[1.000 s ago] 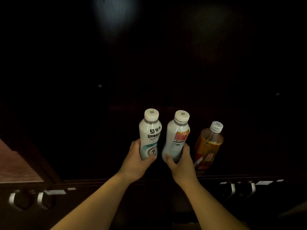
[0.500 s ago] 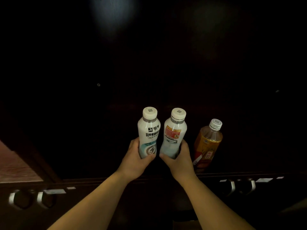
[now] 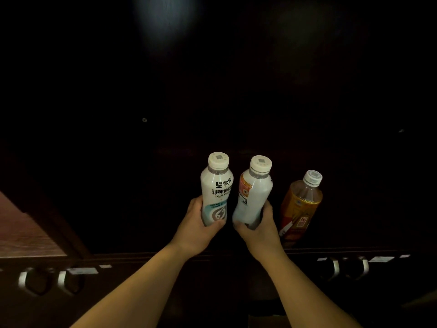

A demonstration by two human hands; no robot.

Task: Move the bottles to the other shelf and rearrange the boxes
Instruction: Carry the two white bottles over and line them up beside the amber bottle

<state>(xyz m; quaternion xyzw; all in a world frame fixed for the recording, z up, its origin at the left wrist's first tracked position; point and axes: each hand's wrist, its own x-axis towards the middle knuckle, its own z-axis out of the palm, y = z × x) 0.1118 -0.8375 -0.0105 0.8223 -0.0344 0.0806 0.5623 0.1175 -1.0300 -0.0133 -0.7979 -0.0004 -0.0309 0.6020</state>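
My left hand (image 3: 197, 229) grips the lower part of a white bottle with black lettering and a pale blue band (image 3: 216, 190), held upright inside a dark shelf. My right hand (image 3: 260, 229) holds a second white bottle with a red-orange label (image 3: 254, 194), tilted slightly right. Both have white caps. An amber tea bottle with a clear neck and white cap (image 3: 300, 207) stands on the shelf just right of my right hand, not touched. No boxes are visible.
The shelf interior is very dark and its depth is hard to read. The shelf's front edge (image 3: 146, 255) runs below my hands. Silver ring handles (image 3: 35, 281) sit at lower left, and another pair of handles (image 3: 350, 266) at lower right. A brown wooden surface (image 3: 21, 233) shows at left.
The right-hand bottle has turned and tilted, its red label now facing left. Both hands have shifted only slightly; the amber bottle stays put.
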